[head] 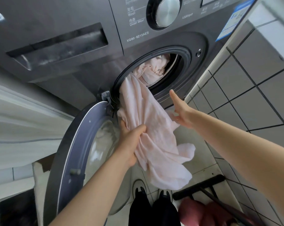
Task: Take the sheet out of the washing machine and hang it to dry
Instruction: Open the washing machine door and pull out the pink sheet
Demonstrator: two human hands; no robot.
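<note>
Both bare forearms fill the lower frame, reaching toward a dark grey front-loading washing machine (60, 75) with a smooth, dusty metal face. Its round door (82, 159) hangs swung open to the left on a hinge, leaving the drum mouth unobstructed; a glossy grey tiled wall (258, 88) crowds in close on the right, so the free room lies low, between door and wall.

Out of the rubber-rimmed opening spills the pale pink sheet (147, 128), soft and creased: part is bunched inside the drum, the rest trails over the lower rim and droops toward the floor. The left hand (130, 142) clenches a gathered fold of it, thumb on top. The right hand (182, 111) sits at the cloth's right edge with the thumb stretched upward; its lower fingers meet the fabric, but whether they pinch it I cannot tell.

White ribbed fabric (24, 121) lies at the left. Low on the floor sit a black bar with a stick handle (201, 186) and something dull red (196, 211), blurred.

A recessed detergent drawer (60, 44) has a rectangular grip. A brushed silver dial (167, 12) sits above, with "Wool", "Under Wear" and "1200rpm" printed around it and "XG90-9215AES" beneath. A blue-and-white label (234, 20) is too blurred to read.
</note>
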